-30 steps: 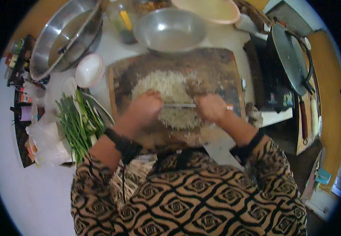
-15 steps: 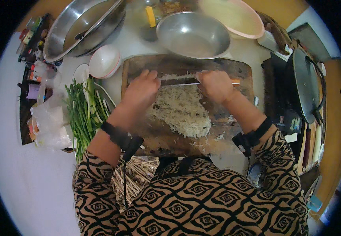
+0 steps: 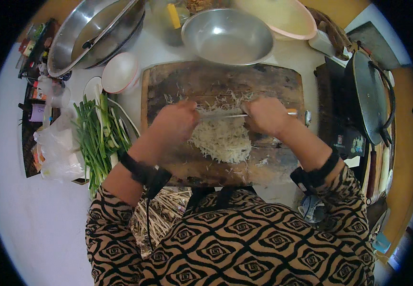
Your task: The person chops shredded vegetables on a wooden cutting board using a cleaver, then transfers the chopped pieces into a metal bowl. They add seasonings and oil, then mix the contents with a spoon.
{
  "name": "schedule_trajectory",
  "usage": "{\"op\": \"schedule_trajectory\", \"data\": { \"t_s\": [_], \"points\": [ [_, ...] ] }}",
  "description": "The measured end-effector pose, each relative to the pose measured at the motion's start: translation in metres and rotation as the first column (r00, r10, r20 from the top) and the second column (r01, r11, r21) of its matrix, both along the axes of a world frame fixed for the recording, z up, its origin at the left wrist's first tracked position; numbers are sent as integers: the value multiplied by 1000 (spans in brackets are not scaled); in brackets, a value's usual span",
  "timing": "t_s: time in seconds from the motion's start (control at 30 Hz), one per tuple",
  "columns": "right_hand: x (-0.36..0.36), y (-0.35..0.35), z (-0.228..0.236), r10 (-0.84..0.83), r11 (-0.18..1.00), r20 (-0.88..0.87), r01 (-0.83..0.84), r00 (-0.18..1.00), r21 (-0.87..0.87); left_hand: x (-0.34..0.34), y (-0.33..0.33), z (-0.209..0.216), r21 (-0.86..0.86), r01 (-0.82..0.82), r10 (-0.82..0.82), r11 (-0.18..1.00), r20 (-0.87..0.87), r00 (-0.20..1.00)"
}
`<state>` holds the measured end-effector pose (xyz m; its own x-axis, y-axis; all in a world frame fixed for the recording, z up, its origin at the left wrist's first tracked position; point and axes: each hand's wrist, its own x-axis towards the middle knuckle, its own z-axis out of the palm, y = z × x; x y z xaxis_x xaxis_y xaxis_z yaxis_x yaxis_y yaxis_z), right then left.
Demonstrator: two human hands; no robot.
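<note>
A knife (image 3: 235, 116) lies crosswise between my hands over a heap of pale, finely chopped shreds (image 3: 223, 140) on a wooden cutting board (image 3: 268, 78). My right hand (image 3: 266, 116) is closed round its handle, and the orange-brown handle end sticks out to the right. At the blade's other end, my left hand (image 3: 175, 123) is closed and slightly blurred; its fingers grip the tip end of the knife. Most of the blade shows only edge-on. Loose shreds are scattered beyond the blade and around the heap.
Beyond the board stands a steel bowl (image 3: 228, 38); a large steel basin (image 3: 66, 47) is at the far left. A white bowl (image 3: 120, 74) and green onions (image 3: 97, 138) lie left. A pink-rimmed basin (image 3: 287, 21) is at the back, a lidded pan (image 3: 371, 97) at right.
Both hands and the knife have come nearer to me, from the heap's far edge onto it. More shreds now lie spread beyond the blade. The view has shifted slightly.
</note>
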<state>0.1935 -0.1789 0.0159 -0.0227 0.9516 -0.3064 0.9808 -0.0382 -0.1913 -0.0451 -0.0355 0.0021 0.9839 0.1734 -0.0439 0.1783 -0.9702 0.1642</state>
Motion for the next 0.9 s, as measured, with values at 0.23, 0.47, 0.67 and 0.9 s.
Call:
{"op": "schedule_trajectory", "data": {
  "t_s": [0.23, 0.47, 0.67, 0.9],
  "points": [
    [-31, -45, 18, -119, 967, 10, 119, 993, -225, -7, -31, 5, -110, 54, -59, 992, -50, 997],
    [-31, -43, -4, -195, 928, -32, 174, 980, -329, -10, -29, -4, -75, 161, -169, 984, -113, 979],
    [-21, -16, 1, -213, 954, 49, 219, 976, -204, 10, -6, -8, -91, 54, -68, 994, -154, 986],
    [-17, -5, -7, -167, 981, 86, 174, 982, -83, 22, 2, -13, -56, -25, 23, 998, -48, 999]
  ]
}}
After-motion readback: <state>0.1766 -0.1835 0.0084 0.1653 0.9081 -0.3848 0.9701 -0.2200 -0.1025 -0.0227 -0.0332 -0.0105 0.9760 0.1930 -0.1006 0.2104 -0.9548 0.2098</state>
